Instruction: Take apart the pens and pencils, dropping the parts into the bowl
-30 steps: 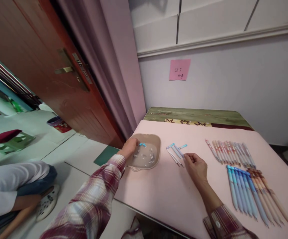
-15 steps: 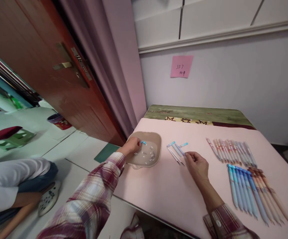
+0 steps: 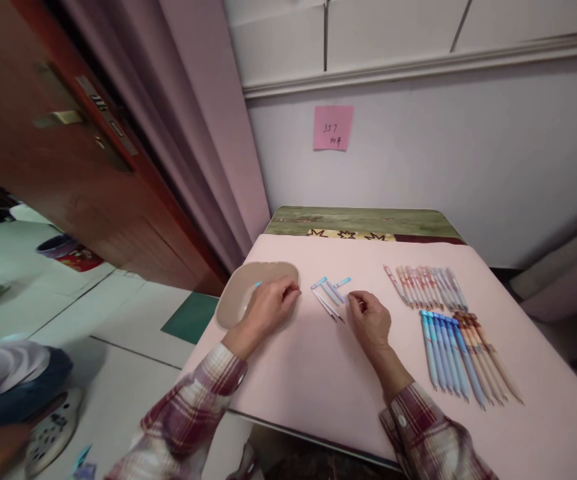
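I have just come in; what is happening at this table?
A person's left hand is over the right side of a bowl. The right hand is beside loose pen parts on the table. Whether either hand grips something small is unclear. Two rows of pens lie farther right.

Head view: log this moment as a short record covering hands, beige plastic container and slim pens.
Left hand: over beige plastic container; grasp unclear
Right hand: beside loose pale-blue pen barrels; contact unclear
Loose parts: two thin white rods beside barrels
Far row: slim pink and grey pens
Near row: slim blue pens, brown pens to their right
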`<state>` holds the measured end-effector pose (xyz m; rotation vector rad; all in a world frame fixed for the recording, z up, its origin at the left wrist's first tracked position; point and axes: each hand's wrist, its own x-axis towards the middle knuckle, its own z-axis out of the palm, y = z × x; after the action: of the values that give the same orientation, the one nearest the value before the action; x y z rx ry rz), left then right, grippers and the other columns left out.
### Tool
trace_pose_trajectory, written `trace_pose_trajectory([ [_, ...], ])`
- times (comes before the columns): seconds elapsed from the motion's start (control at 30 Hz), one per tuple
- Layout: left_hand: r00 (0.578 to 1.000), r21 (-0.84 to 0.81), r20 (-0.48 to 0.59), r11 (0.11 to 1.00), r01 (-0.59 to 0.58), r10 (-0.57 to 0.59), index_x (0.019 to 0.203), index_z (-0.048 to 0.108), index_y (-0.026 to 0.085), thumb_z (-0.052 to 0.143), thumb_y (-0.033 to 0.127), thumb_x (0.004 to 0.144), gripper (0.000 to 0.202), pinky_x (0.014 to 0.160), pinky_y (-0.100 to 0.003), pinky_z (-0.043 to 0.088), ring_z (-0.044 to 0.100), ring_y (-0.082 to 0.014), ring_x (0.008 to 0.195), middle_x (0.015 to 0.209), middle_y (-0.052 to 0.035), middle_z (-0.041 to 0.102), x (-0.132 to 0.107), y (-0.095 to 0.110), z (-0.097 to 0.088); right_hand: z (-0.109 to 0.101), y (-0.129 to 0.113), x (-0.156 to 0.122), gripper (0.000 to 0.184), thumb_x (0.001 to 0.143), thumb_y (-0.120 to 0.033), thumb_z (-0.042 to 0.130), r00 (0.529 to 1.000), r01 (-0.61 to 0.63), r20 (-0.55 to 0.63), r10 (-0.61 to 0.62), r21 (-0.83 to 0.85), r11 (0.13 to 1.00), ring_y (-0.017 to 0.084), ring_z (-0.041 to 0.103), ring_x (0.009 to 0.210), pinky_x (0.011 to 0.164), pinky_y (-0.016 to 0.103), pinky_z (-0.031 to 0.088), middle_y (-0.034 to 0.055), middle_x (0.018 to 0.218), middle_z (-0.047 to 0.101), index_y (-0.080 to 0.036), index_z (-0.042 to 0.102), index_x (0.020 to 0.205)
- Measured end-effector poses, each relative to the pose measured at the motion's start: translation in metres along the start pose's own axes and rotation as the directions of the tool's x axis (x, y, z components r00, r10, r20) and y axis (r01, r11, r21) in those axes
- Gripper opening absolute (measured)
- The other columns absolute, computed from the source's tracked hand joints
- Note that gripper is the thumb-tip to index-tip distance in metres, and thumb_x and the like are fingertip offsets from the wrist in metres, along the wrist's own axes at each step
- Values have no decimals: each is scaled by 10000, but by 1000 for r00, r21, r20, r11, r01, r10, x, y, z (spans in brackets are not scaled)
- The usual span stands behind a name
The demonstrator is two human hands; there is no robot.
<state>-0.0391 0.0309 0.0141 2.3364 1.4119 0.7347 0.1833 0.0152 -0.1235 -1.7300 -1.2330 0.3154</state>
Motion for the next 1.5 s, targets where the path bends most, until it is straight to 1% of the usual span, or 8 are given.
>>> trace_pose_trajectory([
  [0.13,984,-121,-174,992,-47,25,844,619,201,527,214,888,104,677,-248,438,598,-137,724,783,-12,662,-37,26,28,1,-5,7,238,841,-364,519,999,46,9,-46,-100,994,129,544,632,603,244,332,5,760,649,-223,711,839],
  [0.23,983,-125,-167,988,-95,74,881,603,208,523,169,896,91,676,-239,452,603,-130,717,780,-10,651,-65,35,52,6,-6,14,231,848,-348,515,999,26,24,-23,-121,992,127,535,636,592,246,312,7,775,643,-223,709,847],
  [0.43,941,261,-311,964,-50,133,1012,598,194,567,185,875,141,860,-348,450,608,-214,911,935,-72,672,-71,12,52,8,-6,17,204,865,-342,525,995,44,94,-27,-182,982,123,539,687,580,239,277,-6,791,637,-239,700,849],
  [0.57,984,432,-170,894,117,-46,1034,613,170,600,270,852,208,817,-402,451,606,-271,921,937,-96,678,-69,-4,45,0,-10,13,220,879,-358,517,988,87,146,-55,-227,970,134,561,730,578,239,276,0,770,640,-234,693,831],
  [0.73,985,484,-74,858,173,-157,918,638,189,506,139,865,150,772,-374,436,617,-241,838,829,-62,684,-77,-5,49,-15,-20,6,233,806,-453,613,924,128,381,-4,-300,945,133,564,652,555,244,275,-16,717,648,-245,680,727],
  [1.0,990,480,-105,867,137,-98,870,622,204,489,97,849,172,715,-357,431,616,-230,768,775,-54,676,-80,-4,48,-12,-19,-4,146,821,-360,593,897,169,441,-3,-337,926,160,607,712,564,256,281,-3,784,685,-259,695,791],
  [1.23,962,351,-259,936,12,85,997,587,187,544,201,884,122,816,-366,439,602,-232,899,942,-85,672,-81,9,47,-8,-15,4,214,879,-380,539,965,113,262,-22,-337,935,129,569,678,559,245,274,-3,798,662,-238,685,813],
  [1.5,963,191,84,944,-269,257,829,563,202,463,167,920,140,666,-304,432,580,-176,738,757,-39,616,-81,37,82,5,-3,12,172,880,-334,550,973,132,223,-60,-322,937,123,572,723,564,241,263,0,866,653,-239,690,907],
])
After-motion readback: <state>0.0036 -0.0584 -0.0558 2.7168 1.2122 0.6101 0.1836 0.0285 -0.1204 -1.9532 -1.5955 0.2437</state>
